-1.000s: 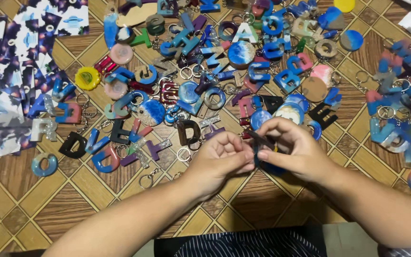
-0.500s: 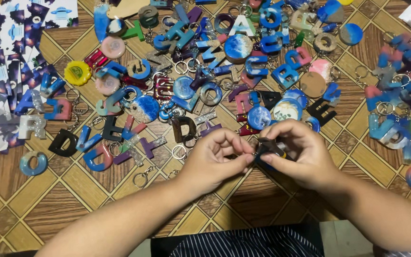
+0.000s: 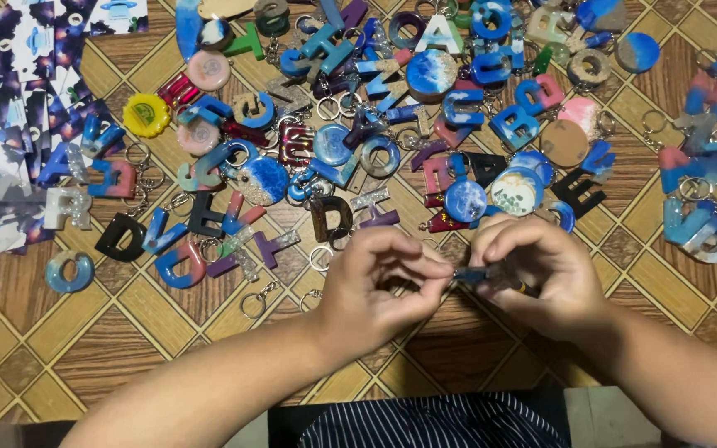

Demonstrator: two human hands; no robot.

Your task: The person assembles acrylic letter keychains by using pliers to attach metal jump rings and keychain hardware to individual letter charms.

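Head view looked down on a wood-pattern tiled floor [image 3: 60, 357], covered ahead of both hands by a wide spread of resin letter keychains [image 3: 358, 108] and round discs, mostly blue, pink and black. Far off to the left of the left hand lay a stack of dark printed cards [image 3: 2, 133]. Just beyond the left hand sat a dark letter piece [image 3: 330, 217]; loose key rings [image 3: 252, 305] lay just left of it. Beyond the right hand sat a blue round disc [image 3: 465, 200].

Left hand [image 3: 375, 286] was curled nearly closed, thumb and fingertips pinching one end of a small dark blue piece [image 3: 476, 274]. Right hand [image 3: 541, 278] was curled over the other end, fingers closed on it. The piece sat between the two hands, lifted off the floor; its exact shape was mostly hidden by the fingers.

Risk, as a judgement: the grip was fingertip-only on a small part, so a slip could drop it among the loose rings and similar-coloured pieces, where it would be hard to find again.
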